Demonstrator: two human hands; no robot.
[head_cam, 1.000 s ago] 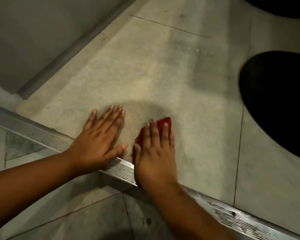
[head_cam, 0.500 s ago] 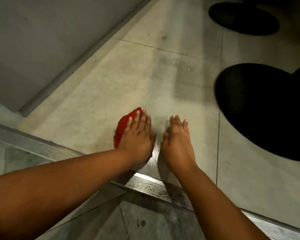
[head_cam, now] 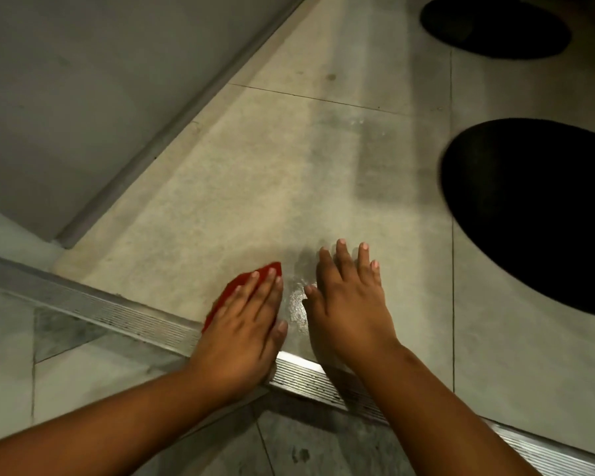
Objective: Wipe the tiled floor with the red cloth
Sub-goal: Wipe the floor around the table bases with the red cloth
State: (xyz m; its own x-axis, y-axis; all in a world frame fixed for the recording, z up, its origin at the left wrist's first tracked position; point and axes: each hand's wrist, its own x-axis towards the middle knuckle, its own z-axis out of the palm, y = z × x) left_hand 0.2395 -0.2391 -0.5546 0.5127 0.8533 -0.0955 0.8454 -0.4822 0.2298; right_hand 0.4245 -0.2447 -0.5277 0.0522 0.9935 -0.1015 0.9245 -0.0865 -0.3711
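Observation:
The red cloth (head_cam: 244, 285) lies flat on the beige tiled floor (head_cam: 241, 187), mostly hidden under my left hand (head_cam: 244, 324). That hand presses on it with straight fingers, its heel over the metal threshold strip. My right hand (head_cam: 347, 304) rests flat on the bare tile just to the right, fingers spread, holding nothing. A small wet shiny patch (head_cam: 298, 305) shows between the two hands.
A ribbed metal threshold strip (head_cam: 117, 314) runs diagonally across the floor beneath my wrists. A grey wall with a skirting edge (head_cam: 158, 146) stands to the left. Two black rounded shapes (head_cam: 529, 214) (head_cam: 495, 27) lie on the tiles at right and far right.
The cloth passed from under my right hand to under my left hand a second ago. Since half a second ago both hands have slid back toward the threshold strip, and my right fingers have spread.

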